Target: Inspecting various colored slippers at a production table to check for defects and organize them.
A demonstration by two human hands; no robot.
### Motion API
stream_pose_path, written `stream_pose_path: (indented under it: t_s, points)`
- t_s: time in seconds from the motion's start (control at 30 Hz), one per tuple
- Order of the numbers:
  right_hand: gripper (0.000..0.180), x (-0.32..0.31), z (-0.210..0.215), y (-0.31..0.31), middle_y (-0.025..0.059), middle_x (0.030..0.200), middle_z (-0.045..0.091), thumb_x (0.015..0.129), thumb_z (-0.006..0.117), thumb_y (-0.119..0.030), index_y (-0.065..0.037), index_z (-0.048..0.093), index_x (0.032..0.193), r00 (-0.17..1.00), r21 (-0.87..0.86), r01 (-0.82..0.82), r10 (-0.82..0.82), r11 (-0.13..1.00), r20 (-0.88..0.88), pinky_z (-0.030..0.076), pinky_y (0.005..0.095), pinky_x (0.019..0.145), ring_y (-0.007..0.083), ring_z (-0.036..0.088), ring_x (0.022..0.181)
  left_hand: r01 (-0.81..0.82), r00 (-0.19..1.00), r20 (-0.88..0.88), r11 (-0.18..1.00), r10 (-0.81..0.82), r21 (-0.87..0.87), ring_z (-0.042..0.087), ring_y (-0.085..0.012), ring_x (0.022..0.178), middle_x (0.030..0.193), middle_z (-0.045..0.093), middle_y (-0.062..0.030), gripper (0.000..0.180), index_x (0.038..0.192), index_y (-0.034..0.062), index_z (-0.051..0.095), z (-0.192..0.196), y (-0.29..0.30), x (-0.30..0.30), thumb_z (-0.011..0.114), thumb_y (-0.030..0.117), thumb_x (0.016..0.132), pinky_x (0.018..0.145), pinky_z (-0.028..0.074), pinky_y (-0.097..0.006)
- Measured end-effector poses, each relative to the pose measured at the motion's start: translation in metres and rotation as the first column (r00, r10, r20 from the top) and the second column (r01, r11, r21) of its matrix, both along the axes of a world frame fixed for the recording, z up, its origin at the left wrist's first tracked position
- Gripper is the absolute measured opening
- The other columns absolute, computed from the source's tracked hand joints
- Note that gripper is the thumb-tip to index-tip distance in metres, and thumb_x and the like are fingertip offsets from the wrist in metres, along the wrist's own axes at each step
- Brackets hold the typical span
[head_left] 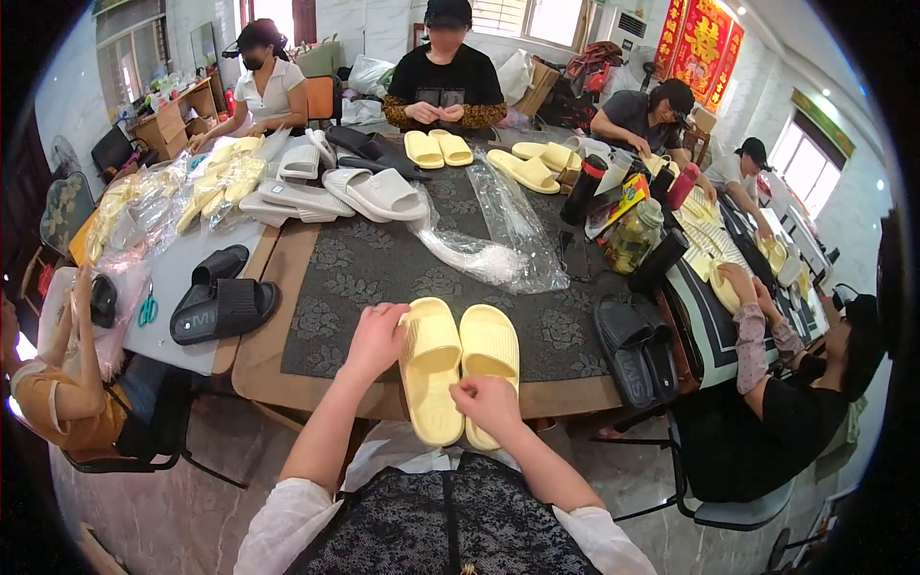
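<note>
- We have the table [316, 287] before us, with the yellow slipper pair [460, 369] side by side at its near edge.
- Our left hand [376, 337] grips the left slipper's side, fingers curled round it.
- Our right hand [489, 401] pinches the pair's heels; we judge we are aligning them, which next calls for pressing them flush.

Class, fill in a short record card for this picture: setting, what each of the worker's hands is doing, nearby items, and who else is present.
Setting: patterned dark table mat on a wooden table
Left hand: grip on the edge of the left yellow slipper
Right hand: fingers on the right yellow slipper
Nearby: black slippers, clear plastic bags, white slippers
Others: several people seated around the table
</note>
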State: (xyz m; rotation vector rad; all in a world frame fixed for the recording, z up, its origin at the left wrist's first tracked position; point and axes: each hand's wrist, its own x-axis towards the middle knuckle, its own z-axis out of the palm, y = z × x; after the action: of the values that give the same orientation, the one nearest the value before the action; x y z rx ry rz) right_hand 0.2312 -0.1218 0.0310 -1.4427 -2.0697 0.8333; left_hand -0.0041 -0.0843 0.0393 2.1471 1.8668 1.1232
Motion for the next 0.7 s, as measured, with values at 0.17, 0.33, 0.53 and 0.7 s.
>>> stream_pose_path:
  t_s: [0.17, 0.33, 0.53, 0.7]
  points:
    - [0.024, -0.029, -0.004, 0.014, 0.0096, 0.065, 0.067, 0.084, 0.064, -0.031, -0.009, 0.072, 0.080, 0.996, 0.243, -0.012, -0.009, 0.970, 0.086, 0.052, 0.0413, 0.055, 0.0300, 0.065, 0.059, 0.282, 0.950, -0.118, 0.957, -0.288, -0.070, 0.056, -0.0329, 0.098, 0.103, 0.064, -0.0133, 0.034, 0.107, 0.0043, 0.066, 0.003, 0.027, -0.005, 0.059, 0.004, 0.074, 0.088, 0.047, -0.040]
    - [0.023, -0.036, -0.010, 0.020, 0.0116, 0.066, 0.067, 0.085, 0.064, -0.029, -0.008, 0.071, 0.082, 1.000, 0.332, 0.024, -0.017, 0.943, -0.023, 0.051, 0.0414, 0.054, 0.0299, 0.065, 0.057, 0.204, 0.930, -0.250, 0.945, -0.268, -0.254, 0.055, -0.0321, 0.097, 0.099, 0.064, -0.0134, 0.033, 0.103, 0.0072, 0.069, -0.005, 0.037, -0.014, 0.060, 0.004, 0.071, 0.090, 0.046, -0.038]
    - [0.023, -0.035, -0.014, 0.021, 0.0116, 0.064, 0.066, 0.085, 0.064, -0.030, -0.008, 0.071, 0.081, 0.997, 0.337, 0.050, -0.029, 0.940, -0.066, 0.051, 0.0421, 0.053, 0.0303, 0.065, 0.056, 0.149, 0.918, -0.325, 0.957, -0.227, -0.249, 0.052, -0.0335, 0.100, 0.098, 0.064, -0.0141, 0.031, 0.102, 0.0059, 0.070, 0.001, 0.035, -0.014, 0.059, 0.002, 0.072, 0.090, 0.044, -0.038]
    - [0.022, -0.037, -0.013, 0.020, 0.0114, 0.064, 0.066, 0.085, 0.064, -0.029, -0.008, 0.070, 0.081, 0.998, 0.320, 0.052, -0.039, 0.946, -0.046, 0.051, 0.0424, 0.053, 0.0303, 0.065, 0.056, 0.190, 0.943, -0.224, 0.952, -0.245, -0.240, 0.050, -0.0331, 0.107, 0.104, 0.061, -0.0141, 0.030, 0.100, 0.0102, 0.071, -0.005, 0.036, -0.020, 0.063, 0.006, 0.071, 0.093, 0.045, -0.040]
